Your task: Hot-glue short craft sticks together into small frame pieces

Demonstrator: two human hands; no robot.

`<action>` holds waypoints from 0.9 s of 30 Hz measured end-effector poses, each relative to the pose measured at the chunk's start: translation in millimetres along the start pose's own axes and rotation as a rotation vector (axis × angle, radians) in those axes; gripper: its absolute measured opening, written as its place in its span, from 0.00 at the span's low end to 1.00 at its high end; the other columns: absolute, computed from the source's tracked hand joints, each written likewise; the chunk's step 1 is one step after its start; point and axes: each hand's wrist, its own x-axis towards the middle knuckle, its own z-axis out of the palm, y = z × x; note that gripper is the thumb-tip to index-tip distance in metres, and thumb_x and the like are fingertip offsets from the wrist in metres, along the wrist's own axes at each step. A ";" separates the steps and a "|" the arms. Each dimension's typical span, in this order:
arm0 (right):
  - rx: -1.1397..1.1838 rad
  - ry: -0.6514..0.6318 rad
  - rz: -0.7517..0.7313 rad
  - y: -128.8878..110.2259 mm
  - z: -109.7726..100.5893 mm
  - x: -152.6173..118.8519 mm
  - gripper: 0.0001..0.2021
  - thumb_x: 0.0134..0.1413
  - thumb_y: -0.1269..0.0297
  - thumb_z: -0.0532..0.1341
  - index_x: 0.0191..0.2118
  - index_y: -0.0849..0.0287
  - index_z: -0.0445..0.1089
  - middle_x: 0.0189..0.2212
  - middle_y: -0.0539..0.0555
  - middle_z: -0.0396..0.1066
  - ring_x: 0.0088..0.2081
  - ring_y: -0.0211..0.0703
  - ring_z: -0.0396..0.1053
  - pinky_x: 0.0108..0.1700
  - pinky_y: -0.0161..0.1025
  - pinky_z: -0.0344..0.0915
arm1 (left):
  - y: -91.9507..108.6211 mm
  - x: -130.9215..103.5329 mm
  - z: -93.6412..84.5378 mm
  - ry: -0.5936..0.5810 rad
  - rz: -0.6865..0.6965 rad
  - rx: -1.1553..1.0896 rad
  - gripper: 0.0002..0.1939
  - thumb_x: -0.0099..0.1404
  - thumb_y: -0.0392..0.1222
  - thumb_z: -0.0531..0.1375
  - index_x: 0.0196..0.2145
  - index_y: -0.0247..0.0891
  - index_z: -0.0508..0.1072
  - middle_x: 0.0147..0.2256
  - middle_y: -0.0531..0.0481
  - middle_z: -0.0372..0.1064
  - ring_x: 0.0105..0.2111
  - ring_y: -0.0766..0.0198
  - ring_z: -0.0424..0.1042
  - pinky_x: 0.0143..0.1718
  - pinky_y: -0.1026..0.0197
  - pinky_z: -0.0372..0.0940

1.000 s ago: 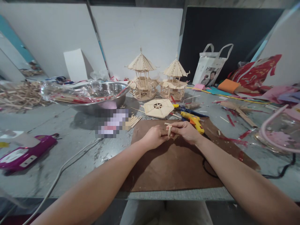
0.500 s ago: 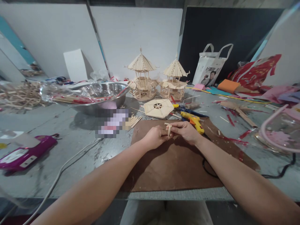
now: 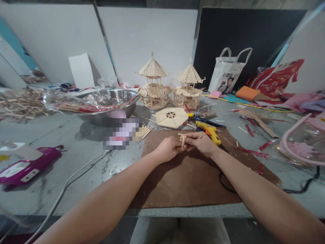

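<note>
My left hand and my right hand meet above the brown mat. Between their fingertips is a small piece of joined wooden sticks, with one short stick poking out to the left at the top. Both hands are closed on this piece; my fingers cover part of it. Just behind my right hand lies a yellow glue gun. A flat hexagonal stick panel with a spoked opening rests beyond the hands.
Two stick pagodas stand at the back. To the left are a metal bowl with plastic-wrapped sticks, a small stick pile and a purple power strip. On the right are a white bag, scraps and a pink-handled clear container.
Almost nothing differs. My hands keep the same place and grip, and the wooden piece between them looks only slightly turned.
</note>
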 end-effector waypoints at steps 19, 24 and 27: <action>-0.008 -0.005 0.005 -1.3 -0.4 -0.5 0.13 0.36 0.63 0.62 0.33 0.60 0.71 0.20 0.50 0.68 0.21 0.32 0.64 0.29 0.35 0.63 | -1.2 -0.7 1.4 0.004 -0.013 -0.009 0.13 0.57 0.41 0.49 0.21 0.35 0.68 0.22 0.51 0.64 0.26 0.69 0.61 0.29 0.68 0.54; -0.029 -0.024 -0.011 -0.6 -2.3 0.5 0.13 0.37 0.62 0.61 0.33 0.61 0.71 0.19 0.50 0.67 0.21 0.32 0.64 0.29 0.34 0.62 | 0.8 -2.1 -1.6 0.001 -0.052 -0.033 0.11 0.56 0.43 0.50 0.27 0.37 0.70 0.25 0.51 0.66 0.28 0.69 0.62 0.30 0.67 0.54; -0.013 -0.009 -0.013 -1.6 -2.5 -0.1 0.12 0.37 0.62 0.61 0.32 0.61 0.70 0.19 0.49 0.67 0.21 0.31 0.63 0.29 0.34 0.62 | 2.9 -2.9 -5.1 -0.020 -0.066 -0.068 0.11 0.55 0.44 0.51 0.30 0.38 0.70 0.27 0.52 0.67 0.29 0.69 0.63 0.31 0.68 0.54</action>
